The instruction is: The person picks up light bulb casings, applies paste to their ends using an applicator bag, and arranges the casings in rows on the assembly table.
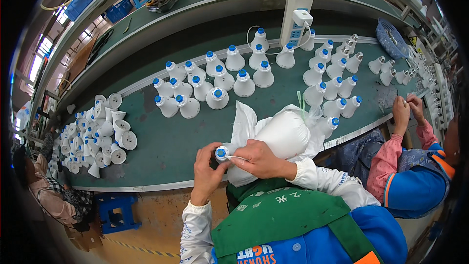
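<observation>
My left hand (207, 168) is closed around a white cone-shaped lamp housing (226, 147), its blue-ringed neck turned up toward me. Close beside it, my right hand (264, 160) pinches a thin white strip (238, 158) whose tip is at the blue neck. Whether the strip touches the neck I cannot tell. Beyond my right hand a bulging white plastic bag (286, 134) lies at the table's near edge, with pale green ties sticking up. Several matching lamp housings (217, 98) stand upright in rows behind my hands.
A heap of lamp housings (100, 134) fills the left end of the green table (161, 154). A power strip (296, 17) on a post rises at the back. On the right are metal-capped lamps (376, 65), a blue basket (392, 39) and a co-worker's hands (408, 110). Another person sits left.
</observation>
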`<state>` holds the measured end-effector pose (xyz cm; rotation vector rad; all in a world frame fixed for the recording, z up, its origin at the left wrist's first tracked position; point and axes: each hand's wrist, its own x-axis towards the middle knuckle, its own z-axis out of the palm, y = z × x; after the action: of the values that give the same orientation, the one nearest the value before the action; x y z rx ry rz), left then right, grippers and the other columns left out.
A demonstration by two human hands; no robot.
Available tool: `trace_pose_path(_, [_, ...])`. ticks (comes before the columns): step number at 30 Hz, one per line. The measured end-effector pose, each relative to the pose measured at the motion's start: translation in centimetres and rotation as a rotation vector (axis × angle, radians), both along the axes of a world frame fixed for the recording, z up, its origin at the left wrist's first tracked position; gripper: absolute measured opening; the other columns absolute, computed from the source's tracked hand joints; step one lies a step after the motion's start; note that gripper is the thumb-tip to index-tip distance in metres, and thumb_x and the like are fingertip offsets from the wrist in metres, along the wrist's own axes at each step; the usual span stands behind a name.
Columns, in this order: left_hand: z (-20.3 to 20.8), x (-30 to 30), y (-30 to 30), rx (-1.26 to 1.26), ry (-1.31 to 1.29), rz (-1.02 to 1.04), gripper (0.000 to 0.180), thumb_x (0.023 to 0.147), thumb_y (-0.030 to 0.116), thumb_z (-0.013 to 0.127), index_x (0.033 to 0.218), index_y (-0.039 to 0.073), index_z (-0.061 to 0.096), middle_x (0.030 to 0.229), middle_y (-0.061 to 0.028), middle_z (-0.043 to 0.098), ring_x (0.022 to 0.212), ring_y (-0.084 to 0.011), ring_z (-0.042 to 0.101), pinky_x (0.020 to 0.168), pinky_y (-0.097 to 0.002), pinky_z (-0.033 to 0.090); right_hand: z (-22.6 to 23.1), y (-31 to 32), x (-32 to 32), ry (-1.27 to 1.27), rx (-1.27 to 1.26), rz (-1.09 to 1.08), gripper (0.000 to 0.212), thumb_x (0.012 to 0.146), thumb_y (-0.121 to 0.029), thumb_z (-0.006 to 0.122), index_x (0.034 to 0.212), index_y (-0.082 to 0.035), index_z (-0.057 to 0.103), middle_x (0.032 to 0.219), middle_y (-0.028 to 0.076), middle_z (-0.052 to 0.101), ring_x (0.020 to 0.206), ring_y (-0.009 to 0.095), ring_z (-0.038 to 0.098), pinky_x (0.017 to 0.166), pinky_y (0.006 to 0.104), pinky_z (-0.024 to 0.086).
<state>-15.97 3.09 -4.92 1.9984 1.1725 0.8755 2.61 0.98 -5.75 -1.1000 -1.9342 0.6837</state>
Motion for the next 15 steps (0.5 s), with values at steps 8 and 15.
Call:
trace_pose_path(8, [-1.2, -0.3, 0.4, -0.181, -0.121, 0.026, 0.045, 0.063, 0.002, 0.074, 0.104, 0.006, 0.057, 0.093, -0.0046, 0.057, 0.081, -0.0175, 0.054, 0.067, -0.0278, 0.044, -0.2, 0.0, 0.0, 0.008, -0.027, -0.013, 0.011, 0.081, -0.019, 0.059, 0.076, -0.009, 0.063, 0.061, 0.006, 0.054, 0.052, 0.025, 0.040, 0.053, 0.0361, 0.034])
trace_pose_path(15, [-0.4, -0.3, 0.4, -0.191, -0.059, 0.032, 0.045, 0.064, 0.006, 0.075, 0.105, 0.006, 0.058, 0.100, -0.0018, 0.058, 0.080, -0.0119, 0.052, 0.071, -0.0247, 0.041, 0.0, 0.1, -0.1, 0.032, -0.047, -0.020, 0.018, 0.082, -0.023, 0.058, 0.071, -0.009, 0.058, 0.058, 0.009, 0.053, 0.052, 0.028, 0.043, 0.053, 0.0394, 0.035])
